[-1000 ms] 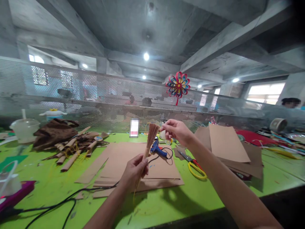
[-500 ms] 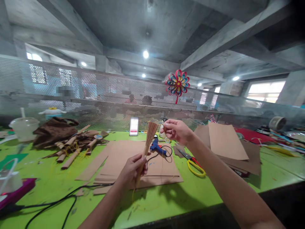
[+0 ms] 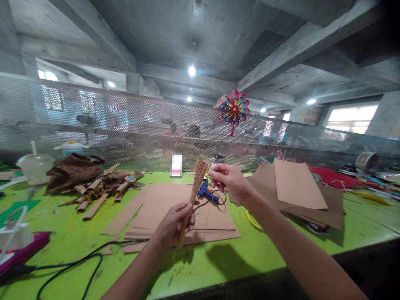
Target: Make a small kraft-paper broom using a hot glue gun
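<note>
My left hand [image 3: 179,221] is closed round the lower part of a narrow brown paper bundle [image 3: 198,177]. The bundle is held upright with a slight lean to the right, and its finely pleated or fringed top spreads a little. A yellow thread hangs below it. Just right of that top, my right hand [image 3: 229,179] has thumb and fingers pinched together; whatever lies between them is too small to make out. Behind the bundle, a blue glue gun [image 3: 208,192] rests on flat brown paper sheets [image 3: 156,200]. My right forearm hides most of the yellow-handled scissors [image 3: 253,221].
On the left lie brown paper rolls [image 3: 96,204] with yellow threads, a dark brown bag [image 3: 75,171], a plastic cup [image 3: 36,166] and a purple power strip [image 3: 25,254] with black cables. More brown sheets [image 3: 298,187] are stacked at right. A mesh partition [image 3: 140,125] stands behind.
My right hand has come slightly lower and closer to the bundle's top, and its forearm now covers more of the scissors. My left hand keeps its hold on the bundle.
</note>
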`<state>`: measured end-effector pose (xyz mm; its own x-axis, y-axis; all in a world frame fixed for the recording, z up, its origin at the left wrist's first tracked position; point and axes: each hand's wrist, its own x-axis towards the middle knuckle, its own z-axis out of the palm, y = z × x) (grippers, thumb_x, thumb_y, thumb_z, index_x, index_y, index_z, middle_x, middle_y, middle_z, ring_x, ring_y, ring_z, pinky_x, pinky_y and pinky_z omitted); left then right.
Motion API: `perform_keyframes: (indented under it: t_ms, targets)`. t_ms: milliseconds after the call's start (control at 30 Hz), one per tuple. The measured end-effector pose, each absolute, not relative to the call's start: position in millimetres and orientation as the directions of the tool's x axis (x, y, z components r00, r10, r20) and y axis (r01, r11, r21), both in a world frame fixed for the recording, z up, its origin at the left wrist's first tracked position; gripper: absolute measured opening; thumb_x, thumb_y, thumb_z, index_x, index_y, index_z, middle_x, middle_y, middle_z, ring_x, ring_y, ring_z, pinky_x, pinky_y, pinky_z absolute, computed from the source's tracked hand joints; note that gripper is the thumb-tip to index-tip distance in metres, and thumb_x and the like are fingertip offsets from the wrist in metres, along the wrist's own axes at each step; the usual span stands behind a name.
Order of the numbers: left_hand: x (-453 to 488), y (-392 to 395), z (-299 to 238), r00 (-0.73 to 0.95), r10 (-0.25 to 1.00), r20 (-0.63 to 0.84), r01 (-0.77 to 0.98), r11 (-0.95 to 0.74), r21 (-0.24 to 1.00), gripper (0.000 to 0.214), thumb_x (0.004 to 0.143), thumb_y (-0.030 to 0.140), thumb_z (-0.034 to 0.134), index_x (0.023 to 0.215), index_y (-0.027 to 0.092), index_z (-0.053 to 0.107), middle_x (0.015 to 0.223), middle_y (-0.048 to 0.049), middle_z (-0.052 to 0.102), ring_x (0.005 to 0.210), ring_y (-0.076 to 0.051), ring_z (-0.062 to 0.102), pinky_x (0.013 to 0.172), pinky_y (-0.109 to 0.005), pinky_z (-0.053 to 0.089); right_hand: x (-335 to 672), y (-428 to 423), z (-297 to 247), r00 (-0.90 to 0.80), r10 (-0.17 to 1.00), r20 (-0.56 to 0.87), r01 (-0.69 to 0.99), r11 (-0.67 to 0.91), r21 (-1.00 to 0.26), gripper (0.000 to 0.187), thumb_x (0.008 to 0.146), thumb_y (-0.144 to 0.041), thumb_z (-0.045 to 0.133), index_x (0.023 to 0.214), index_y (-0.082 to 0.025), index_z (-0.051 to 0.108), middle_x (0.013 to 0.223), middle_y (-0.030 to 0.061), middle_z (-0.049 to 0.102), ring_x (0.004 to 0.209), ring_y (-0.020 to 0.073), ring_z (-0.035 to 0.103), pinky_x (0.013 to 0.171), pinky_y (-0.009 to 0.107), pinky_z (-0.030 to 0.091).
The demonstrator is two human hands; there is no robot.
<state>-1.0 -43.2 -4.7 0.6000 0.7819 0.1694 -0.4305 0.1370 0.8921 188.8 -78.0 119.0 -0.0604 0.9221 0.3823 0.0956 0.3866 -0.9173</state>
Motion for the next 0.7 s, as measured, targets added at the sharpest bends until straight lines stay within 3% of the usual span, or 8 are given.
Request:
perform_keyframes:
  t_ms: [200,433,567,700]
  targets:
    - [-1,-42,-6,0.553,0.809,0.199,-0.485,0.118,0.866,0.028,0.081,0.035,0.064,0.100,0.014,0.064,0.061,-0.0008,0.057,0.051,-0.010,0.051,0.043,-0.018,0.034,171,-80,93,-0.044,0.941,0.334,0.083,0.337,-0.938,0.026,0.072,-0.039,0.070,0.071,-0.015,0.062,0.051,-0.0025,0.062,0.032,0.0027,0.039,0.032,0.016,0.026]
    - [3,-40,-5,0.463,0.861,0.210,-0.530,0.079,0.844,0.031,0.079,0.033,0.068,0.102,0.012,0.067,0.090,-0.0095,0.066,0.072,-0.014,0.060,0.062,-0.023,0.047,150,-82,40,-0.024,0.955,0.295,0.063,0.296,-0.953,0.030,0.074,-0.046,0.066,0.072,-0.016,0.062,0.055,-0.0025,0.060,0.037,0.0055,0.042,0.036,0.019,0.029]
    - [1,-42,-2,0.496,0.835,0.237,-0.567,0.105,0.817,0.034,0.081,0.035,0.065,0.108,0.014,0.060,0.086,-0.0079,0.068,0.058,-0.014,0.059,0.054,-0.028,0.048,142,-84,12,-0.080,0.977,0.198,0.092,0.205,-0.974,0.034,0.076,-0.049,0.064,0.066,-0.016,0.061,0.055,-0.0015,0.059,0.037,0.0063,0.042,0.036,0.020,0.029]
    - [-2,-44,2,0.499,0.837,0.225,-0.572,0.123,0.811,0.039,0.083,0.038,0.063,0.114,0.016,0.055,0.079,-0.0064,0.067,0.065,-0.019,0.063,0.054,-0.029,0.049,141,-86,-5,-0.164,0.982,0.092,0.167,0.120,-0.979,0.038,0.075,-0.049,0.065,0.060,-0.016,0.060,0.050,-0.0015,0.057,0.036,0.0060,0.040,0.036,0.020,0.025]
